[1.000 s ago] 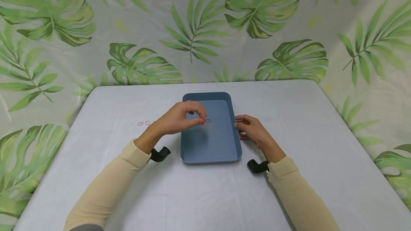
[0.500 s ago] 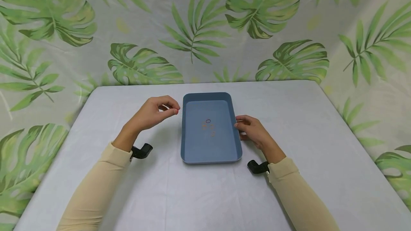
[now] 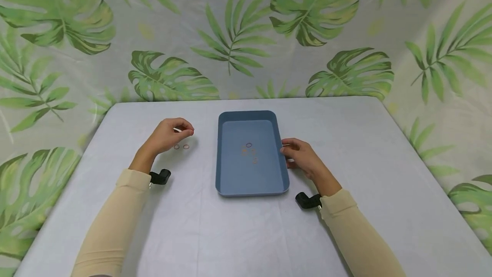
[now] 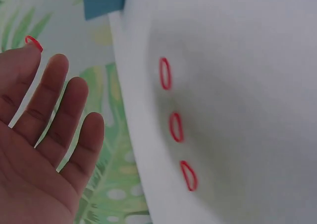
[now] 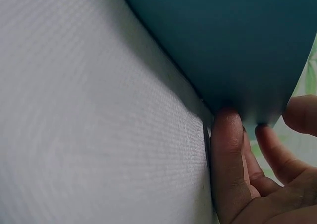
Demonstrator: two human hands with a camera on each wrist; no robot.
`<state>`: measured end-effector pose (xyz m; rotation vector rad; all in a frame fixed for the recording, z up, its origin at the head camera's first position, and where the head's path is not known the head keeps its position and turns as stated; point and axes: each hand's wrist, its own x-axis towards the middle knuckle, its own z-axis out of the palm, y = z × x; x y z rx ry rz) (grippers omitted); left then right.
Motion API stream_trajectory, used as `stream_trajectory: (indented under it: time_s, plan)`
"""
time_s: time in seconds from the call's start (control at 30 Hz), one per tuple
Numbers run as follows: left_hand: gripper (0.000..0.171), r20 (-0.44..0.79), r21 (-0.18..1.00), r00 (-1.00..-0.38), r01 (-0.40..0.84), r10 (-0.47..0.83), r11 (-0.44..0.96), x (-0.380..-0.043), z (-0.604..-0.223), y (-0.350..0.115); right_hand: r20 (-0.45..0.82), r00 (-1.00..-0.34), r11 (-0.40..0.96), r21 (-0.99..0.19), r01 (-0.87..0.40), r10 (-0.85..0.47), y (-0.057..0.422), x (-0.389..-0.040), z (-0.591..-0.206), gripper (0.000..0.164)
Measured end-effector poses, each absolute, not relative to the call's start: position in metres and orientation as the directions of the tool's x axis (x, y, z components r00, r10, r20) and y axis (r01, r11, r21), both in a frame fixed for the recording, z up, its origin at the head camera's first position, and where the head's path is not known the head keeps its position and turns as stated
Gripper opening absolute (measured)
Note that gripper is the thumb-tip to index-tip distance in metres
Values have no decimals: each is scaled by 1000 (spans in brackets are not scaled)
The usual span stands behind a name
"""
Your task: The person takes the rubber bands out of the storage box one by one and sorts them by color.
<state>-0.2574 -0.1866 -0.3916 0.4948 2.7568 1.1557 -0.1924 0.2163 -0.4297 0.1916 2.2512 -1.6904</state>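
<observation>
Over the table left of the tray, my left hand [image 3: 169, 134] pinches a small red rubber band [image 4: 33, 43] between thumb and index finger. The other fingers are extended in the left wrist view. Below it, three red rubber bands [image 4: 176, 127] lie in a row on the white cloth; the head view shows two of them, the hand hiding the other. A blue tray [image 3: 251, 183] stands mid-table, holding one red band [image 3: 249, 145] and several small orange bands [image 3: 254, 160]. My right hand [image 3: 301, 156] grips the tray's right side, thumb at the rim, fingers [image 5: 229, 130] against the outer wall.
A white cloth [image 3: 238, 230] covers the table. Behind it hangs a leaf-patterned curtain [image 3: 246, 33]. Each wrist carries a black camera mount, one on the left wrist [image 3: 160, 177] and one on the right [image 3: 307, 201].
From over the tray, my left hand has moved left to above the row of red bands, still pinching a red band. The right hand and the tray have stayed in place.
</observation>
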Motion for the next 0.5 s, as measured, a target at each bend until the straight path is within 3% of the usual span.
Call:
stream_trajectory:
  time_s: [0.27,0.5]
  plan:
    - [15,-79,700,-944,175,319,692,-265,-410,-191,-333,-940,297,-907,297,-78,216,-192,-430,47]
    - [12,-82,662,-941,194,328,724,-271,-418,-184,-332,-940,302,-906,297,-72,216,-191,-429,48]
